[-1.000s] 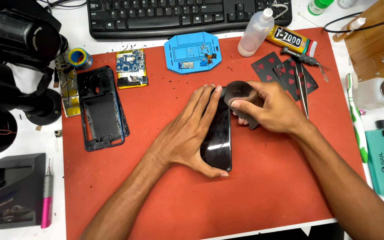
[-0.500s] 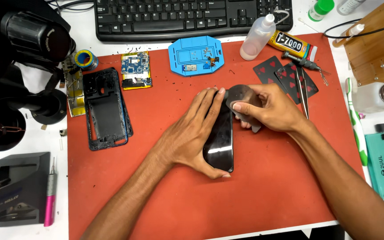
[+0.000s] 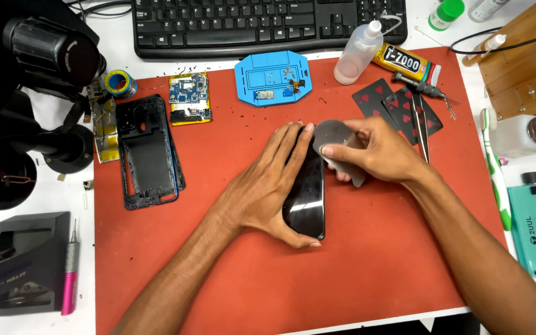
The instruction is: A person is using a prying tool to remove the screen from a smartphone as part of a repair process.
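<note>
My left hand (image 3: 262,192) lies flat along the black phone (image 3: 307,192), thumb hooked under its lower end, pressing it to the red mat (image 3: 373,273) on the table (image 3: 528,285). My right hand (image 3: 373,152) pinches a thin grey pry disc (image 3: 333,135) at the phone's top right edge. Compared with a second ago, both hands sit in nearly the same pose; the disc has hardly travelled along the edge, and what has mostly moved is my head, so everything sits lower in the view. I judge that I am working the one corner and that the seam is not yet open further down.

Counted: one phone under my hands, one pry disc, one empty black phone frame (image 3: 149,152) at the left of the mat, one small circuit board (image 3: 189,98) beside it, and one blue parts tray (image 3: 272,79) at the top. Farther right are one clear squeeze bottle (image 3: 358,54), one glue tube (image 3: 404,61), two playing cards (image 3: 398,104) and one pair of tweezers (image 3: 423,124). A black keyboard (image 3: 262,25) sits beyond the mat.
</note>
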